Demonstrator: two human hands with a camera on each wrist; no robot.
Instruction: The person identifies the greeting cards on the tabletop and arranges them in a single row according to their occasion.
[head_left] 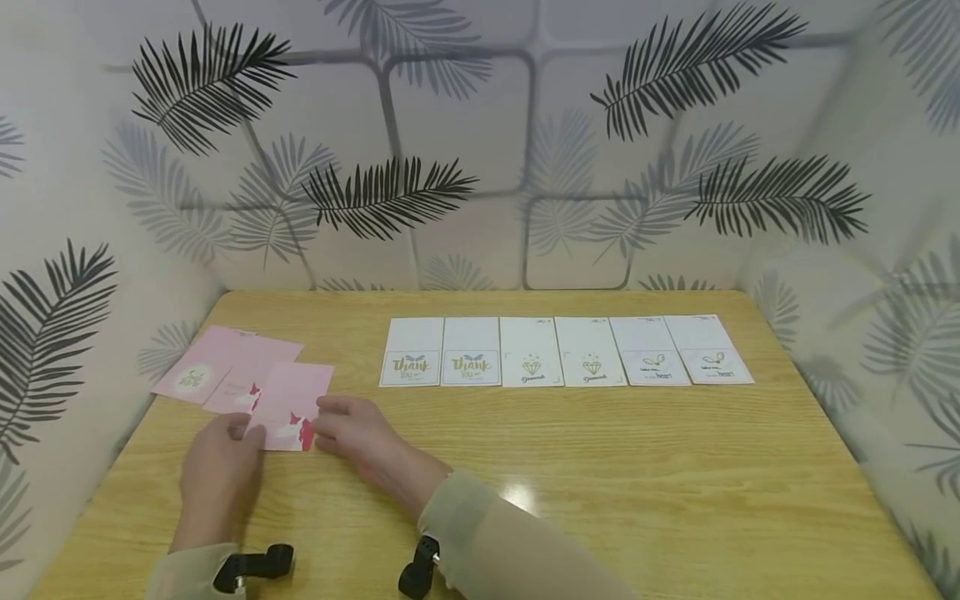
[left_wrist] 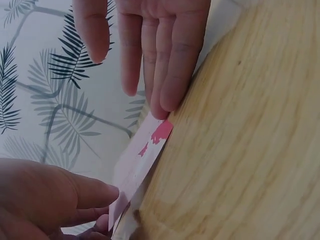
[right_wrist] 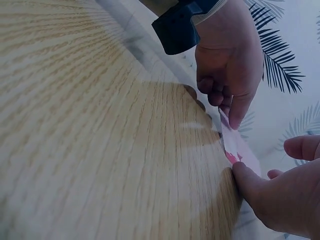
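At the left of the table, a pink card [head_left: 292,392] with a red-and-white print on its lower corner lies over part of a second pink card [head_left: 243,379]. My left hand [head_left: 221,467] pinches the upper card's left edge between thumb and fingers, as the thumb [left_wrist: 107,192] in the left wrist view shows. My right hand [head_left: 363,437] touches the card's right edge with nearly straight fingers. In the right wrist view its fingertip meets the card [right_wrist: 237,147] beside the red print. A third pink card [head_left: 198,362] with a pale round print lies farthest left.
Several white cards stand in a side-by-side row farther back: gold "thank you" cards [head_left: 412,342], diamond cards [head_left: 528,342] and winged-print cards [head_left: 648,342]. They lie on a wood-grain table [head_left: 600,483]. Leaf-patterned walls [head_left: 465,142] border its back and sides.
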